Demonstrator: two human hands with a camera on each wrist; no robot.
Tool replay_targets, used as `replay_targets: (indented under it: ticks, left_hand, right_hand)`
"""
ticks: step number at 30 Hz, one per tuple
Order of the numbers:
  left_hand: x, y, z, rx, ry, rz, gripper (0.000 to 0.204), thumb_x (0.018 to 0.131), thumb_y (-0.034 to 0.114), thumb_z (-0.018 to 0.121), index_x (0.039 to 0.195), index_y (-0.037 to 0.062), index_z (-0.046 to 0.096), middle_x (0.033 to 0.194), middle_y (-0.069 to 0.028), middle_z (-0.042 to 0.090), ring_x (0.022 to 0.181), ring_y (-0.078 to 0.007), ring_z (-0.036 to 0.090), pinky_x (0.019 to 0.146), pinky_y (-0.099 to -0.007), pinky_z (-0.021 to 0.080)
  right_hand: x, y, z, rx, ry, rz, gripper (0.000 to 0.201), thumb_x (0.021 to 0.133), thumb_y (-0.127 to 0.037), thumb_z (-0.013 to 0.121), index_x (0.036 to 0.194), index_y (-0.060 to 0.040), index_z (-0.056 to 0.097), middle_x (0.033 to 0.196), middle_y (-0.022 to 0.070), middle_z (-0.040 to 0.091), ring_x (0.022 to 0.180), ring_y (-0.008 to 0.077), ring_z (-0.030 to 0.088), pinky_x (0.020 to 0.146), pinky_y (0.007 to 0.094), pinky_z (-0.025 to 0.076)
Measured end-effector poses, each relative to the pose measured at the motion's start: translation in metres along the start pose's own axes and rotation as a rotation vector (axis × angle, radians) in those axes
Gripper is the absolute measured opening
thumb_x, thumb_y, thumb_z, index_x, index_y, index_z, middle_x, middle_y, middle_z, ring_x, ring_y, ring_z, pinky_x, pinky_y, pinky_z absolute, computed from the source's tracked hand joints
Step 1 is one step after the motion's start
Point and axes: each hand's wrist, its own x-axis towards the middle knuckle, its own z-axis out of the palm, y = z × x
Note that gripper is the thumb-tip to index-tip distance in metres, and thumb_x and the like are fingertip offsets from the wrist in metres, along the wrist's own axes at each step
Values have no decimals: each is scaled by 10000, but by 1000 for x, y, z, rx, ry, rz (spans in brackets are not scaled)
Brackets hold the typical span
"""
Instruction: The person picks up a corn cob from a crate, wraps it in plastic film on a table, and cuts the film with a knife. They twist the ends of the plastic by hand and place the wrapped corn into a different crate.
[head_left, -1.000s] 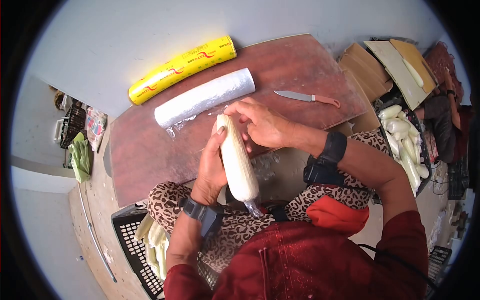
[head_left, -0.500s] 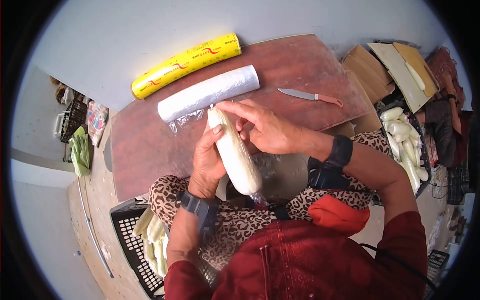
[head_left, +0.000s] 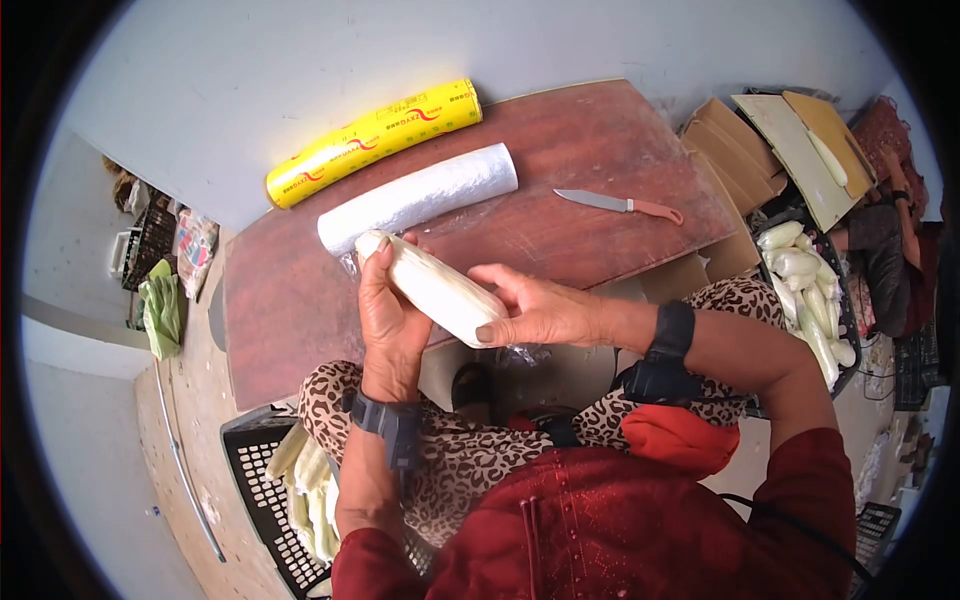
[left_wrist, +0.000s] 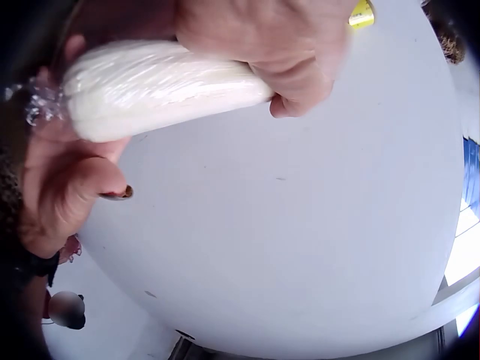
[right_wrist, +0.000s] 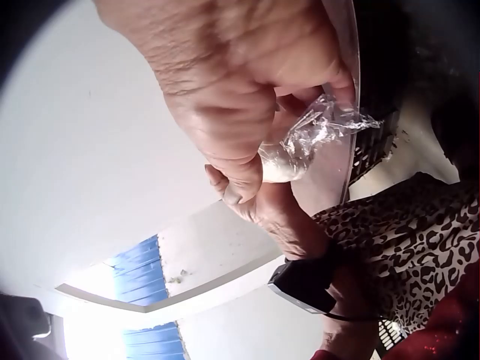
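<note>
**A:** So, watching from across the room rn. Person's sitting w/ a peeled white corn cob (head_left: 437,287) wrapped in cling film, holding it just above the near edge of the reddish board (head_left: 560,215). Left hand (head_left: 388,315) is curling round the far end, thumb on top. Right hand (head_left: 535,310) is wrapping its fingers (head_left: 490,330) round the near end, where a crumpled tail of film (right_wrist: 319,131) is sticking out.

**B:** Both hands gripping tight then?

**A:** Yep, both closing on the cob, nothing loose. Imo the trick here is keeping the film taut w/ the left hand while the right one's smoothing or twisting that tail flat, otherwise it's prob gonna bunch up & peel open.

**B:** What else is lying around?

**A:** Roll of clear film (head_left: 418,198) right behind the cob, yellow film box (head_left: 372,141) further back, small knife (head_left: 620,205) off to the right. Black crates of cobs on both sides (head_left: 805,280).
</note>
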Motion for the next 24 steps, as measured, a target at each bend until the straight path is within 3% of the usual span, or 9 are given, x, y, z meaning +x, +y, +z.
replay_targets:
  ticks: [2,9,14,17,21,24]
  left_hand:
    - [0,-4,-1,15,46,0,307,868,195,656,1125,88,528,1004,-99,632,942,-277,600,868,-440,513]
    - [2,4,-2,280,42,101,250,884,46,590,1115,49,496,1003,-83,600,908,-217,602,837,-377,521]
    - [-7,12,2,545,22,75,256,912,204,692,1047,61,528,933,-45,606,844,-128,607,786,-290,519]
    - [-5,17,-13,695,-96,6,251,912,217,692,1042,80,526,913,-34,600,824,-121,607,780,-282,517]
    - [-12,26,-8,980,-259,-145,207,892,244,718,949,64,633,856,1,634,786,-82,565,719,-250,470]
    - [-19,28,2,1199,-468,-326,330,854,285,757,1035,21,677,870,4,656,835,-72,564,752,-236,445]
  right_hand:
    - [-1,-3,7,116,-14,28,875,818,-368,779,1412,72,309,960,82,605,791,105,581,695,256,490]
    - [2,2,-19,100,-92,74,629,858,-309,738,1284,72,477,975,71,603,786,102,566,665,253,491]
    - [-8,-17,-44,-9,-113,57,554,894,-333,693,1226,81,534,995,75,613,783,96,561,632,243,490]
    - [-16,-28,-56,-109,-149,80,543,890,-366,687,1167,86,570,954,85,626,741,100,563,598,241,483]
    - [-24,-29,-63,-172,-213,123,525,883,-387,679,1101,86,603,888,88,634,665,108,559,559,239,461]
    - [-25,-23,-64,-235,-252,167,516,884,-413,658,1040,79,627,839,81,636,621,105,557,533,245,444]
